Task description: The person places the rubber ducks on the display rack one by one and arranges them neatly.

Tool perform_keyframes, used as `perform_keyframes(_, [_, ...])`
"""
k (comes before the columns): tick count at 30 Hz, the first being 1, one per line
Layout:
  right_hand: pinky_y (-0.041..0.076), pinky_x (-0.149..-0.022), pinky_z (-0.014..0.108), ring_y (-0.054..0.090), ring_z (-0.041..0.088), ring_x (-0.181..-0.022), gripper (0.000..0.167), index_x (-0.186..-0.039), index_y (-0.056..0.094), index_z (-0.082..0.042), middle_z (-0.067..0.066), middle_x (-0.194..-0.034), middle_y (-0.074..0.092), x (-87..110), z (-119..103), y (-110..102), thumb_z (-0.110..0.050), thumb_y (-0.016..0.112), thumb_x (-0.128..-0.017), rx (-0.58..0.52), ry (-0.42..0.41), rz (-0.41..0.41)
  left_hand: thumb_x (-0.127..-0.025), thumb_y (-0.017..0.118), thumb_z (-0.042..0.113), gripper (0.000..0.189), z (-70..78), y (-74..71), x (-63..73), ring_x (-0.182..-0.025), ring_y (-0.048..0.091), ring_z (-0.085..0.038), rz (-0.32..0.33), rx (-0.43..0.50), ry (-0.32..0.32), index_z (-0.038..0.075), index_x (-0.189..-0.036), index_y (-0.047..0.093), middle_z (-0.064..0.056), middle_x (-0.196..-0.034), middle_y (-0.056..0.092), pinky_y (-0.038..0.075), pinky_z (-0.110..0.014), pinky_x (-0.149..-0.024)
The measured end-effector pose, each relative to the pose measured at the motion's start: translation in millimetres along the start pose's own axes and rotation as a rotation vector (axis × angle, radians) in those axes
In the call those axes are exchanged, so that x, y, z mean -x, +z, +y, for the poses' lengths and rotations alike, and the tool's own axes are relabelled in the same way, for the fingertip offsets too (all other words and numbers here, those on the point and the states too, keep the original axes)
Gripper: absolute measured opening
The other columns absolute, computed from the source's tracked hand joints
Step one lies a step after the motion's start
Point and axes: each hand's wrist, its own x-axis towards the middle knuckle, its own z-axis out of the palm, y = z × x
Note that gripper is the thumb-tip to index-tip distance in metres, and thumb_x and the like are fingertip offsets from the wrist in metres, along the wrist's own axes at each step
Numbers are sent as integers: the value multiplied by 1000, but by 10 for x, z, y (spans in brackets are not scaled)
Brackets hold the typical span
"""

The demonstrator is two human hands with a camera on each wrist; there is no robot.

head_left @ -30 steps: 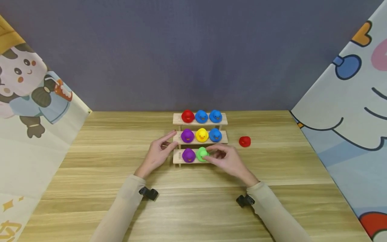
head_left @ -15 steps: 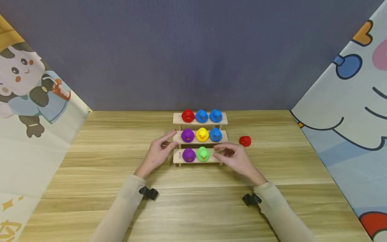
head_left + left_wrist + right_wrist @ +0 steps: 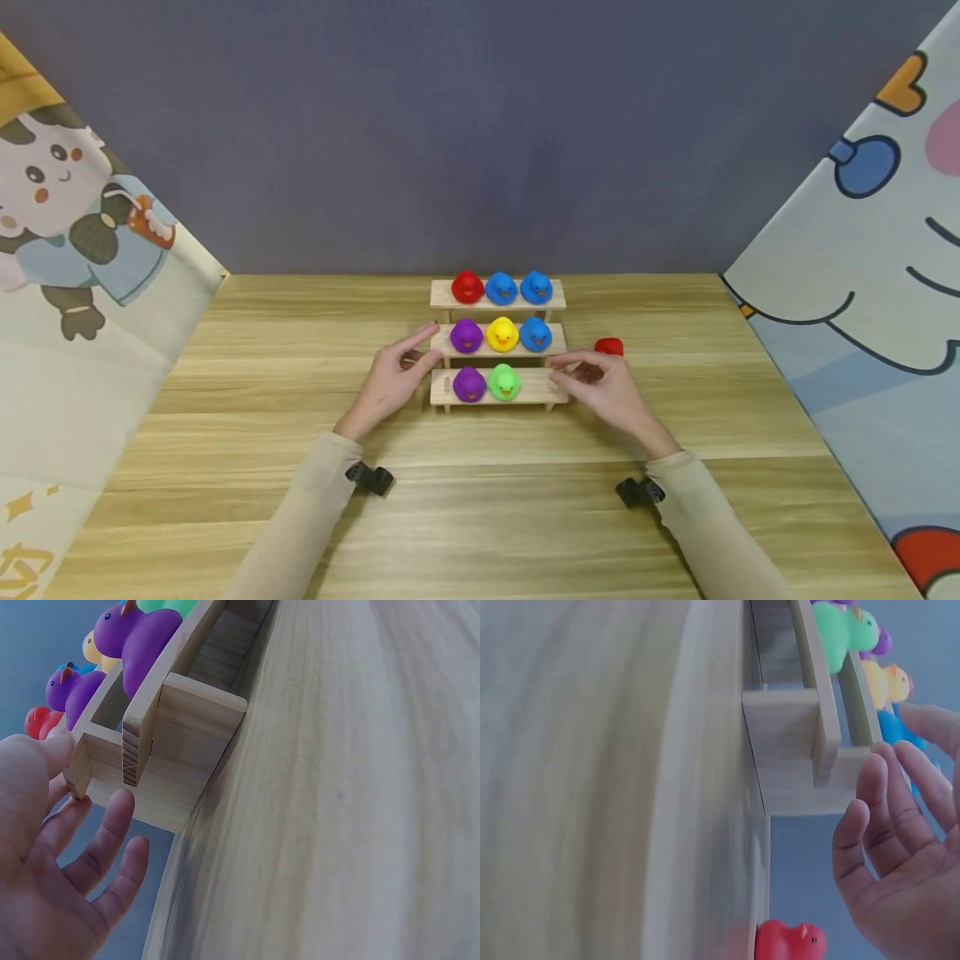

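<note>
A three-tier wooden display stand (image 3: pixel 536 392) holds small rubber ducks. On its lowest tier sit a purple duck (image 3: pixel 469 384) and a green duck (image 3: pixel 505 382), side by side. My left hand (image 3: pixel 387 385) pinches the left end of the middle tier between thumb and forefinger; its other fingers stay loose in the left wrist view. Beside the right end of the lowest tier, my right hand (image 3: pixel 609 395) is empty, fingers slightly bent and apart. A red duck (image 3: pixel 789 941) lies on the table to the right, partly hidden by the right hand in the head view.
The middle tier carries a purple duck (image 3: pixel 467 336), a yellow duck (image 3: pixel 502 334) and a blue duck (image 3: pixel 536 334). A red duck (image 3: pixel 467 287) and two blue ducks stand on the top tier. A dark wall (image 3: pixel 480 142) rises behind the wooden table (image 3: pixel 480 517), with cartoon-printed panels at both sides.
My right hand has let go of the green duck and moved right, off the lowest tier, now partly covering the loose red duck. The left hand has kept its place at the stand.
</note>
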Motion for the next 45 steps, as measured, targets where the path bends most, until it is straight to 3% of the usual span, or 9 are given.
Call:
perform_keyframes(9, [56,-70,20,66,7,-76,22,-115,81,-6,17,-101,78,-2,60,-168,-17,81,-96,23,46,57,-106,69,29,49,-2,4,7,-106,73,-31,-5,-3,0,18,-152,60,-4,-164,52,60,-22,-85])
perform_keyframes(17, [55,-73,16,65,1,-84,30,-125,77,-4,17,-113,77,-20,131,-308,-19,78,-99,36,102,94,-106,69,28,49,-1,2,6,-106,73,-28,-7,-16,-1,18,-153,60,-4,-164,52,61,-22,-85])
perform_keyframes(26, [51,-57,21,70,14,-74,34,-129,75,-3,23,-109,77,-51,249,-469,-22,75,-102,60,162,150,-107,68,28,48,-12,0,5,-107,73,-31,-6,-7,7,17,-152,60,-5,-164,51,60,-21,-85])
perform_keyframes(31, [55,-59,25,77,22,-75,39,-132,73,-3,27,-102,79,-67,318,-565,-30,73,-103,58,225,163,-106,69,29,48,-8,-2,4,-107,73,-31,0,-8,13,17,-152,61,-5,-164,52,60,-21,-86])
perform_keyframes(38, [49,-54,22,72,9,-75,36,-134,72,-4,25,-107,80,-66,361,-633,-26,68,-105,106,259,152,-106,69,29,48,-14,-2,3,-107,73,-30,-3,-9,11,18,-152,60,-5,-164,52,60,-22,-87])
perform_keyframes(45, [52,-61,20,72,6,-77,42,-137,70,-4,24,-114,79,-92,400,-613,-28,72,-103,105,321,134,-106,69,28,48,-11,-3,3,-107,74,-31,-1,-3,10,18,-152,61,-5,-164,52,60,-21,-87])
